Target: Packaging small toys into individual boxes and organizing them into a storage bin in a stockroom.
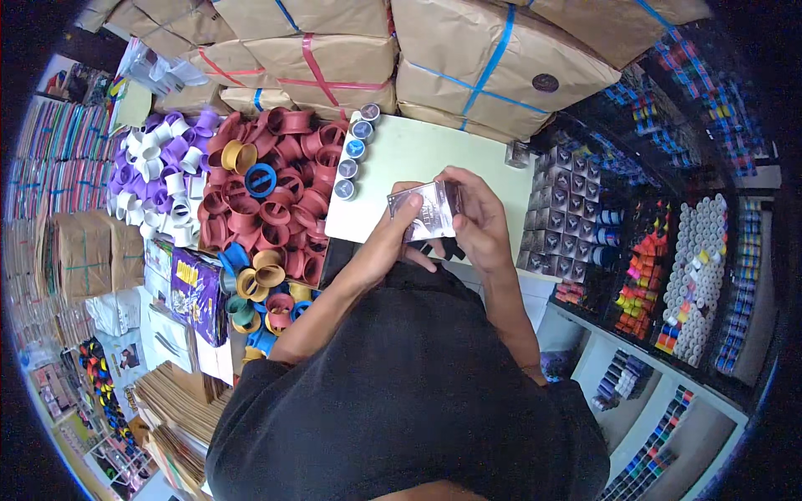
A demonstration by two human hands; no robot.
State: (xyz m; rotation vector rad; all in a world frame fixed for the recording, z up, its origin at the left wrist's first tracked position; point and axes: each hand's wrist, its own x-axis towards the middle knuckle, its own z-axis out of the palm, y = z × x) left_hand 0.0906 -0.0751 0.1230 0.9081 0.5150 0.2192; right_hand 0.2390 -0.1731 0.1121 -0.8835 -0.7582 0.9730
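Note:
A small printed cardboard box (pixel 427 213), silver-grey with writing on its face, is held above the front of a pale tabletop (pixel 432 150). My left hand (pixel 395 232) grips it from the left, thumb flat across the upper face. At the opposite end, my right hand (pixel 484 219) has its fingers and thumb around the box's right side. Several round spools with printed tops (pixel 355 149) stand in a row along the table's left edge. Matching small boxes (pixel 557 213) are stacked in rows at the right, and one single box (pixel 517 154) sits near the back right corner.
Red plastic spools (pixel 276 206) fill a carton left of the table, with white and purple ones (pixel 163 163) beyond. Large paper-wrapped parcels (pixel 463 62) bound with tape rise behind the table. Shelves of thread spools (pixel 695 275) stand to the right. Flattened cardboard (pixel 178 401) lies at lower left.

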